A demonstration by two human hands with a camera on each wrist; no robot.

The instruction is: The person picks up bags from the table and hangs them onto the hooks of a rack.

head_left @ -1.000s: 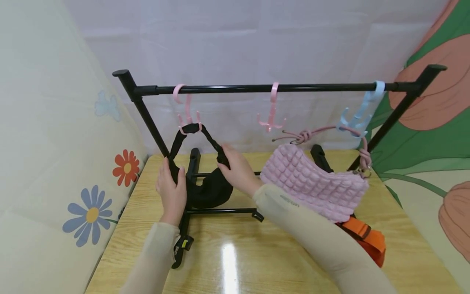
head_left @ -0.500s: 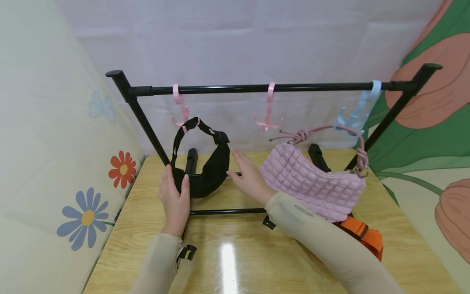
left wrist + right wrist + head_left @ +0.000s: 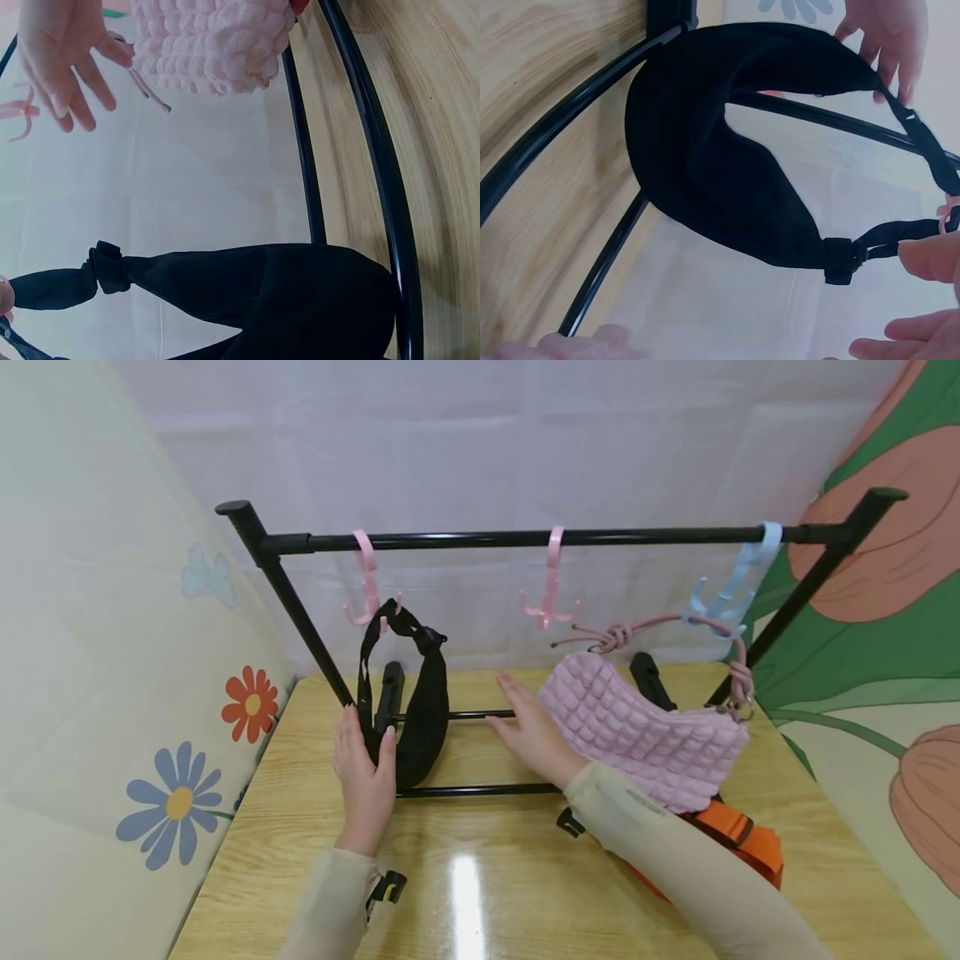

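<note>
The left hand [image 3: 366, 785] lies along the near-left side of the black bag [image 3: 427, 718], low inside the left end of the black rack [image 3: 465, 540]; its fingers are straight, the thumb apart from them, probably to steady the bag and curb its swing rather than bear its weight. The right hand [image 3: 536, 727], in front of the rack's middle, holds nothing: its fingers are extended, thumb spread wide, well apart from the black bag.

The black bag's strap loops onto the pink hook [image 3: 369, 581] at the left of the rack's top bar, so the hook seems to take the load. Whether the bag touches the rack's lower bars, I cannot tell.

At the middle of the rack's top bar a second pink hook [image 3: 552, 585] carries nothing. Towards the rack's right end, the puffy pink bag [image 3: 637, 727] hangs tilted, its cord caught on the blue hook [image 3: 738, 581]. An orange strap [image 3: 753, 847] shows below it, before the rack's right side. The rack stands on the wooden bench [image 3: 540, 902].
</note>
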